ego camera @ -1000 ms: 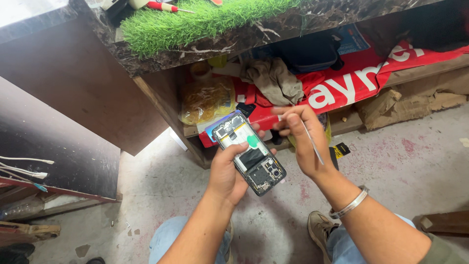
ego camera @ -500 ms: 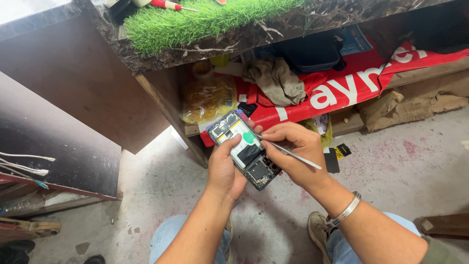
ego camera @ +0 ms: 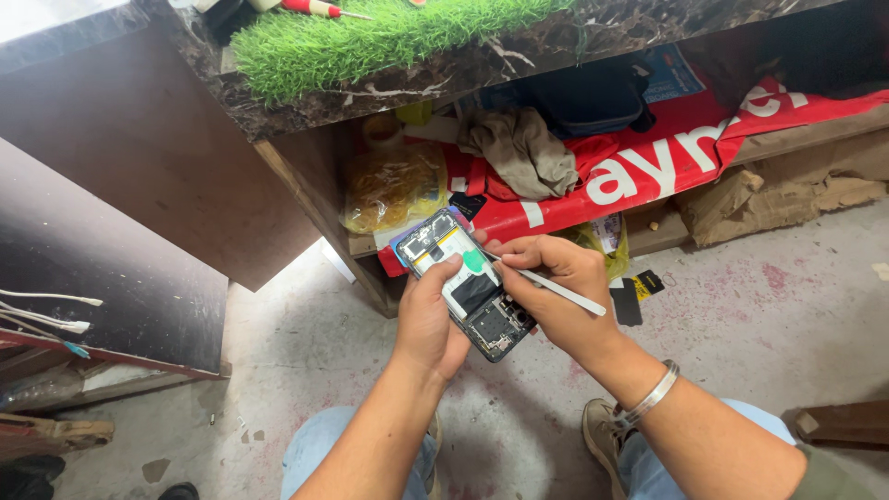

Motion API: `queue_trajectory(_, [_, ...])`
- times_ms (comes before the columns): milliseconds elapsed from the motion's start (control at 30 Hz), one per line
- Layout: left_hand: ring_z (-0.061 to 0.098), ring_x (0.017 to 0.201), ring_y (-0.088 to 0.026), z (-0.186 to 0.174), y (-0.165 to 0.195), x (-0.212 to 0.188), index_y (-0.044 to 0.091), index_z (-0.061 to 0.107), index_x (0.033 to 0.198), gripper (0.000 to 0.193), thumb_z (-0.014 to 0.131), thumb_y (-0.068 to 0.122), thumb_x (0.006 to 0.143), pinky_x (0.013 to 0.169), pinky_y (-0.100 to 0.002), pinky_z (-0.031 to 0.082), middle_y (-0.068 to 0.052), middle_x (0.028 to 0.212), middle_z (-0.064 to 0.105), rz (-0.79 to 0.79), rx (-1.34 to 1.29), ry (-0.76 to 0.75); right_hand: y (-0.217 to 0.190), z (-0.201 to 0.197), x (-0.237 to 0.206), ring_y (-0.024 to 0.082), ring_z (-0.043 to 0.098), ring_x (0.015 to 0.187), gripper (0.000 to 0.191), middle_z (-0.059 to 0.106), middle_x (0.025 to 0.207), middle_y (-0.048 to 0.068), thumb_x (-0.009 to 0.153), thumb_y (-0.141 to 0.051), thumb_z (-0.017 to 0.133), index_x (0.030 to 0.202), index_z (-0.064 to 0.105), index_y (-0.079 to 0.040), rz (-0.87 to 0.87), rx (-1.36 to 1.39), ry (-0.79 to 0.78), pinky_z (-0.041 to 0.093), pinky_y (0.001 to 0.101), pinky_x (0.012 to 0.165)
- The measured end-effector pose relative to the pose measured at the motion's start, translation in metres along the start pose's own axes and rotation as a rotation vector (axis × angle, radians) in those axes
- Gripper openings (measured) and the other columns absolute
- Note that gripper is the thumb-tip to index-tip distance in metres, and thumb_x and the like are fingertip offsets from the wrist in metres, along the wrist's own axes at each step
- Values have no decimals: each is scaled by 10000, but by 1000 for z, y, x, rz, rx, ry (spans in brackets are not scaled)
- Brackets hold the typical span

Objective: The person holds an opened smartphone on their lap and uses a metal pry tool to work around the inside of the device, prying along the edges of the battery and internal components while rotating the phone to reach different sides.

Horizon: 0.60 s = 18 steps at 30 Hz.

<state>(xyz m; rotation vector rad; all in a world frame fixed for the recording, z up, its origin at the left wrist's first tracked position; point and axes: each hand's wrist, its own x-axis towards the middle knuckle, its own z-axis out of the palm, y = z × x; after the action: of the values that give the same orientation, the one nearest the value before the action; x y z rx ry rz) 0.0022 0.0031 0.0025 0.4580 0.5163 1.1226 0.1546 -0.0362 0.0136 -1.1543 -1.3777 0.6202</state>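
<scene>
Even, bright daylight falls on the concrete floor (ego camera: 759, 306) with soft shadows only. The recess under the marble-topped counter (ego camera: 519, 56) is dim, its upper right corner nearly black. Focus is sharp centrally; wide-angle stretching bends the frame edges.

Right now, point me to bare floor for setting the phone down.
Bare concrete floor lies right of the right hand, bordered by crumpled cardboard and a wood block. Another patch sits left of the left hand, beside the dark panel. The shelf is crowded.
</scene>
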Motion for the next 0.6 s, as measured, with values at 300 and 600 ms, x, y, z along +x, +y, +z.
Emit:
queue_trajectory(300, [668, 1131, -292, -3, -4, -2, -73, 543, 1338, 415, 516, 84, 955, 1024, -430, 541, -199, 1214, 666, -11, -21, -84, 23, 3, 0, 122, 697, 926, 66, 751, 1034, 109, 902, 28, 744, 922, 681, 24, 134, 268, 31, 576, 250, 825])
queue_trajectory(600, [666, 1169, -297, 1, 2, -5, -64, 566, 1311, 402, 524, 99, 946, 1041, -426, 534, -209, 1243, 671, 6, 16, -102, 24, 2, -1, 145, 724, 1022, 96, 732, 1046, 117, 907, 48, 733, 921, 645, 13, 93, 379, 32, 587, 268, 919])
